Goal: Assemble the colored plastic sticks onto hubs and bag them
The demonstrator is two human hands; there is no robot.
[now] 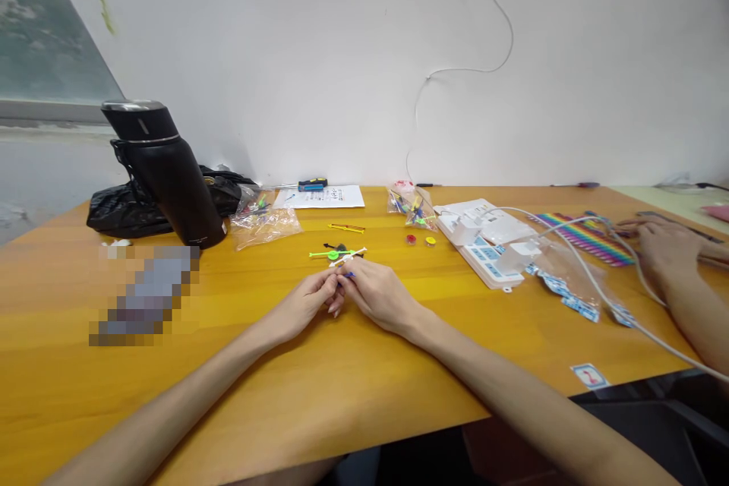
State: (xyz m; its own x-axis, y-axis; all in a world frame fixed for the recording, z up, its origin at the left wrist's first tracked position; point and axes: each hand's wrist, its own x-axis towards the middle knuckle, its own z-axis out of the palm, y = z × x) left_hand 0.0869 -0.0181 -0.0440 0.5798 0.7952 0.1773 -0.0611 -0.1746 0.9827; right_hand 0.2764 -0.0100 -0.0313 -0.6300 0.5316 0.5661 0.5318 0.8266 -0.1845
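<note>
My left hand (310, 302) and my right hand (379, 295) meet at the middle of the table, fingertips pinched together. Between them a small blue plastic piece (348, 274) shows, mostly covered by the fingers. Just beyond my fingertips lie a green plastic arrow (333, 254), a white arrow (356, 255) and a black arrow (329, 246). Farther back is a yellow arrow-like piece (347, 228). A red round piece (411, 240) and a yellow round piece (430, 241) sit to the right of these.
At left stand a black bottle (171, 182) and a blurred-out flat object (145, 292). Clear bags (267, 228) and a screwdriver (312, 185) lie at the back. A power strip (487, 262) with cables is at right, near rainbow-coloured strips (592, 235) and another person's hand (666, 247).
</note>
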